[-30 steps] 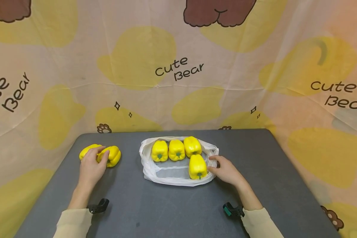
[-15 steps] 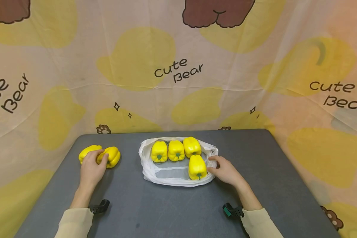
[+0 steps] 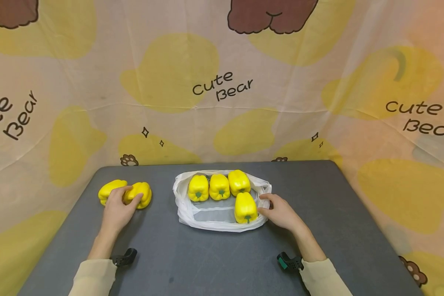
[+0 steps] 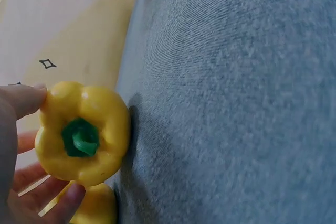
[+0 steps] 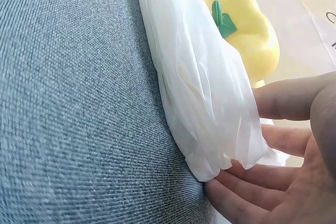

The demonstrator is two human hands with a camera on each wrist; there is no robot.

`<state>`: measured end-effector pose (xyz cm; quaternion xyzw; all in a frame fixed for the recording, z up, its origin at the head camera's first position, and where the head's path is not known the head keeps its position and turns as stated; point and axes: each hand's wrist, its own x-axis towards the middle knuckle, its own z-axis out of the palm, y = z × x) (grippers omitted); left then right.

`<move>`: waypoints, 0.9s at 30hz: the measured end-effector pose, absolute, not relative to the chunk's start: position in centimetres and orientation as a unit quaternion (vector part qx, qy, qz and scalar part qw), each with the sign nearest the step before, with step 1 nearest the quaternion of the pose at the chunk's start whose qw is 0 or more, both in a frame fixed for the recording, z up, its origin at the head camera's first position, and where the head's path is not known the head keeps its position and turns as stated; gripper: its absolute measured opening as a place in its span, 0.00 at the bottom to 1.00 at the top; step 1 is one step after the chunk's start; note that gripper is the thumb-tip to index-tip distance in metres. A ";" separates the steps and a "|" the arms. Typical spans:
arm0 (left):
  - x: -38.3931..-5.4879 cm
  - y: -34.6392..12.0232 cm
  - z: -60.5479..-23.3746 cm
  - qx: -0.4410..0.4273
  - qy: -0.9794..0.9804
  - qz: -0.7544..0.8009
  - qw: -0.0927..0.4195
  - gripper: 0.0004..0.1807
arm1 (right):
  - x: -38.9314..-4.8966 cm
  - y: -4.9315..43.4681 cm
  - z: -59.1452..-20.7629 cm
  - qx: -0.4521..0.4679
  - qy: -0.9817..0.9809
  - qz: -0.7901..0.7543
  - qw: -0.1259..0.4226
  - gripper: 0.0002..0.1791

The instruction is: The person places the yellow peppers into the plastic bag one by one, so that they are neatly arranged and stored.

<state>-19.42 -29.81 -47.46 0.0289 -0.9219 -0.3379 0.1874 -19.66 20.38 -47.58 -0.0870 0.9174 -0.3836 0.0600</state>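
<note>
In the head view my left hand [image 3: 118, 209] grips the right one of two yellow bell peppers at the table's left. That bell pepper [image 4: 84, 129] shows its green stem in the left wrist view, thumb on one side and fingers on the other. The other bell pepper [image 3: 111, 190] lies against it on the left, partly behind the hand. A white plastic bag [image 3: 207, 225] stands at mid-table, its mouth spread, with several bell peppers [image 3: 246, 207] inside. My right hand [image 3: 281, 211] holds the bag's right rim; in the right wrist view the plastic [image 5: 210, 108] passes between thumb and fingers.
The grey table [image 3: 207, 263] ends in a back edge close to a patterned cloth wall [image 3: 222, 123]. Cloth also hangs at both sides. Black bands [image 3: 123, 257] sit around both wrists, near the light sleeves [image 3: 94, 275].
My left hand has shifted slightly right, and the bell pepper under it has turned and moved slightly right, away from its neighbour. The right hand and the bag stay put.
</note>
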 end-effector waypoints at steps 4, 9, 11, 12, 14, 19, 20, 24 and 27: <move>-19.4 -29.6 -47.5 0.031 -0.922 -0.348 0.168 0.32 | -19.7 20.3 -47.6 -0.087 0.918 -0.382 0.060 0.26; -19.6 -29.5 -47.6 0.030 -0.921 -0.355 0.158 0.34 | -19.7 20.3 -47.5 -0.087 0.919 -0.381 0.060 0.26; -19.6 -29.4 -47.7 0.027 -0.921 -0.357 0.154 0.34 | -19.7 20.3 -47.5 -0.087 0.919 -0.381 0.060 0.26; -19.7 -29.4 -47.7 0.026 -0.921 -0.358 0.154 0.35 | -19.7 20.3 -47.5 -0.086 0.919 -0.380 0.060 0.26; -19.7 -29.3 -47.7 0.024 -0.920 -0.361 0.152 0.35 | -19.7 20.3 -47.5 -0.085 0.919 -0.380 0.061 0.26; -19.9 -29.1 -47.9 0.021 -0.920 -0.365 0.142 0.35 | -19.7 20.3 -47.6 -0.082 0.919 -0.380 0.064 0.26; -20.0 -29.1 -47.9 0.021 -0.920 -0.366 0.141 0.35 | -19.8 20.3 -47.6 -0.082 0.919 -0.380 0.064 0.26; -20.1 -29.1 -48.0 0.024 -0.920 -0.365 0.139 0.35 | -19.7 20.3 -47.6 -0.083 0.918 -0.381 0.065 0.26; -20.1 -29.0 -48.1 0.026 -0.919 -0.366 0.142 0.35 | -19.7 20.3 -47.6 -0.082 0.918 -0.382 0.065 0.26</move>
